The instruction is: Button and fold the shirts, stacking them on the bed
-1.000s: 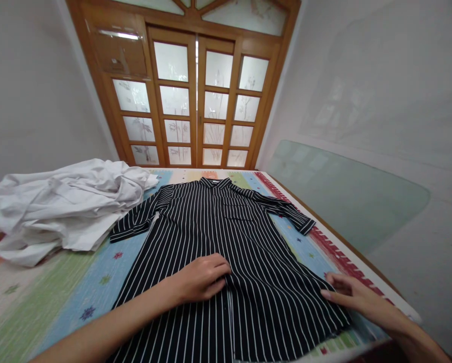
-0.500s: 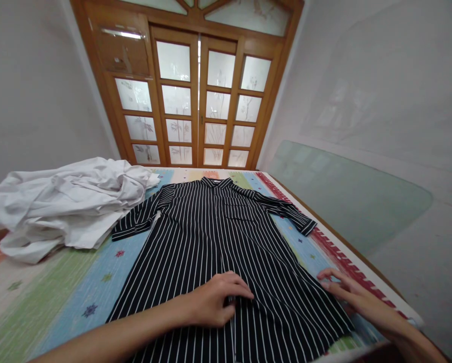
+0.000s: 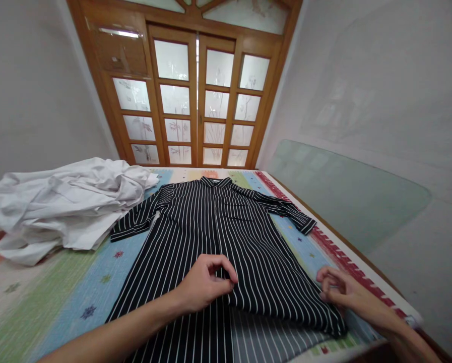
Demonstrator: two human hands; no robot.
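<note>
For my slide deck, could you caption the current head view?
Left hand and right hand at a striped shirt with one front flap raised, heaped white cloth alongside.

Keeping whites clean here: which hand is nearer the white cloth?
Left: the left hand is right of the white cloth, at the striped shirt; the right hand is farther right, by the shirt's edge.

Striped shirt point(image 3: 195, 222) cut off below, forearms point(image 3: 135, 323) cropped, grip of right fingers point(image 3: 333, 272) unclear
</note>
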